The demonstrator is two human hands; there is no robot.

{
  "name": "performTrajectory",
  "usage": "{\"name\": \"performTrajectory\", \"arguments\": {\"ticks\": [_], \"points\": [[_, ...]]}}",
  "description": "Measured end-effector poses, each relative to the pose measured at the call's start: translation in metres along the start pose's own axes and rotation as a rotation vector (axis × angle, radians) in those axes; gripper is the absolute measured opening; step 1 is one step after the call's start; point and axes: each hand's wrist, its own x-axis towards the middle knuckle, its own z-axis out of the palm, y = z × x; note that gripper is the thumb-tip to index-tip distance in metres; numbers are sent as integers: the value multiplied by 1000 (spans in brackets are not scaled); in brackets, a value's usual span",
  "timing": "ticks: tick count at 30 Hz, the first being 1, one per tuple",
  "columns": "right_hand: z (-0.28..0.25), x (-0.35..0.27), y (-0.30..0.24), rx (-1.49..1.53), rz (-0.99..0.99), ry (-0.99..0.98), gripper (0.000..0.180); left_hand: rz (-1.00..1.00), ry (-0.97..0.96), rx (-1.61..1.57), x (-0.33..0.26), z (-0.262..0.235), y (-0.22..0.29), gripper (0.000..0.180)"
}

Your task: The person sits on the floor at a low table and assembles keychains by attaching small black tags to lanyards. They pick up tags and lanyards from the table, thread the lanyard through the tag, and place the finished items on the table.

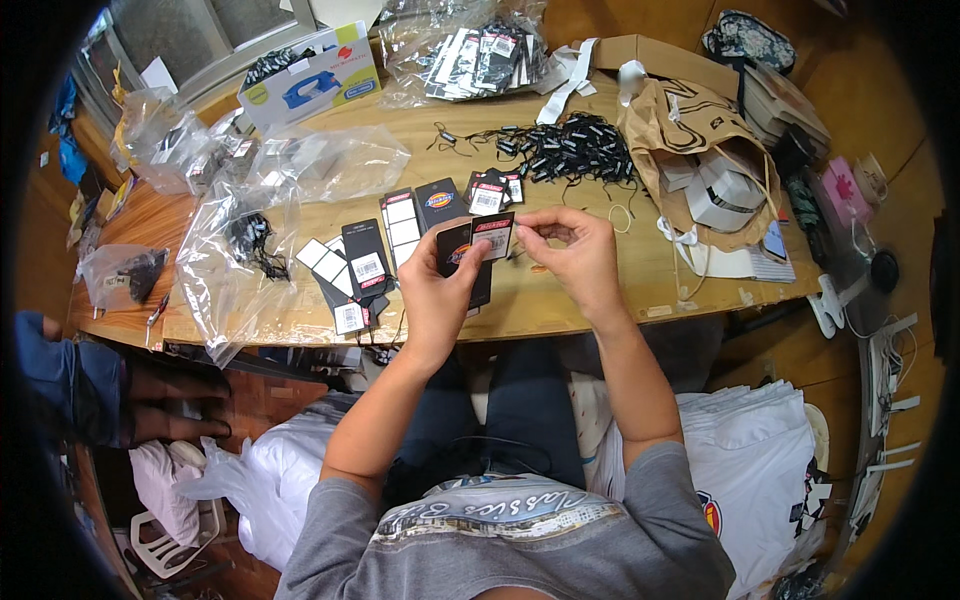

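Note:
My left hand is closed on a few black hang tags, its thumb pressed on their front. Uppermost is a smaller hang tag with a red strip and a white barcode label; a larger black tag shows behind it. Beside the small tag's right edge, my right hand pinches with thumb and forefinger; whatever is between them is too small to make out. On the table just beyond lie more black tags, white label sheets and a small stack of barcode tags.
A heap of black tag cords lies past my hands. Clear plastic bags cover the table's left side. A picture-printed box and a bag of tags stand behind. At right sits a brown paper bag; white shirts lie below.

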Motion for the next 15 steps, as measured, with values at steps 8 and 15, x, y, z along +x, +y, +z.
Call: {"name": "performTrajectory", "arguments": {"ticks": [8, 15], "points": [[5, -10, 0, -70, -164, 153, 8, 156, 45, 105, 0, 4, 2, 19], [14, -13, -1, -119, -308, 197, 8, 161, -45, 71, -2, 6, 8, 21]]}}
